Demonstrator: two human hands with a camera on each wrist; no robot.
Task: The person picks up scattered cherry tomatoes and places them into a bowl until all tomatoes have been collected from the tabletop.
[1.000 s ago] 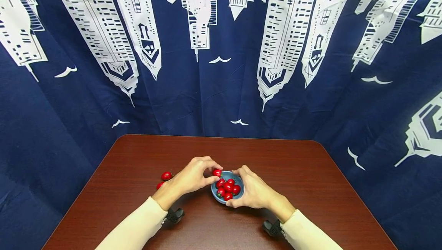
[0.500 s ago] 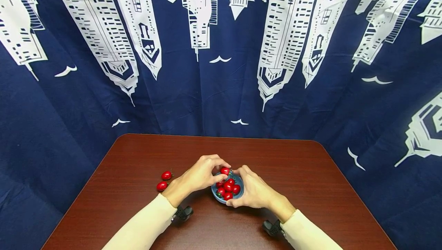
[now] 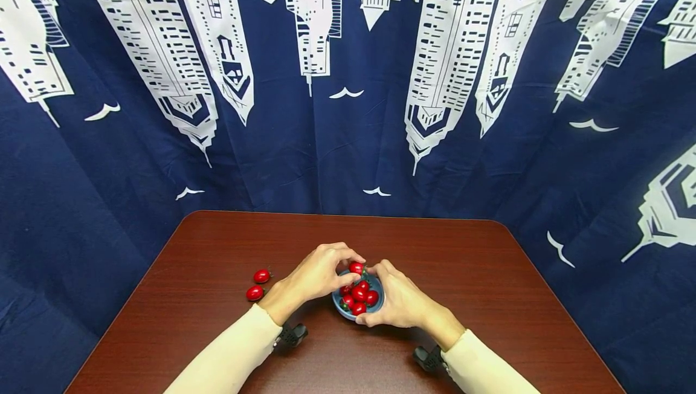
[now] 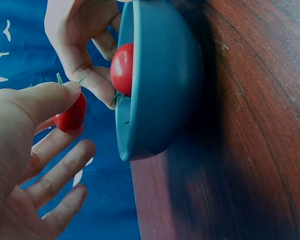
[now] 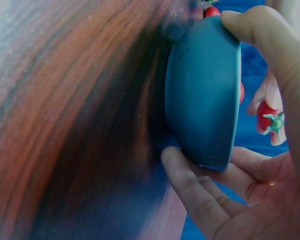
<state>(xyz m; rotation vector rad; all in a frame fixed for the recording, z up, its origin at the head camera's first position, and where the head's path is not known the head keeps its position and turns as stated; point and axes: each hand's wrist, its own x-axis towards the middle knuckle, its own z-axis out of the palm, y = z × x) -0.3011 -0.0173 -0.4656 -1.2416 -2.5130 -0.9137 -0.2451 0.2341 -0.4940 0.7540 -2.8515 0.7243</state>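
A small blue bowl [image 4: 165, 80] with several red cherry tomatoes [image 3: 359, 294] in it stands on the table. Just over its far rim my left hand [image 3: 322, 272] pinches another cherry tomato [image 4: 73, 113] between thumb and fingers; the green stem shows in both wrist views. This tomato is apart from the bowl. From the right, my right hand [image 3: 399, 299] holds the bowl, thumb at the near rim and fingers round the far side. In the right wrist view the thumb touches the rim of the bowl [image 5: 205, 95]. Part of the bowl's inside is hidden by my left hand.
Two more cherry tomatoes, one farther [image 3: 261, 276] and one nearer [image 3: 255, 293], lie on the brown wooden table [image 3: 457, 261], left of my left hand. Behind the table hangs a dark blue cloth [image 3: 359, 152] with white buildings and birds.
My left hand has moved right with its pinched cherry tomato, from the bowl's left rim to over its far side. Both loose tomatoes now show fully. My right hand stays on the bowl.
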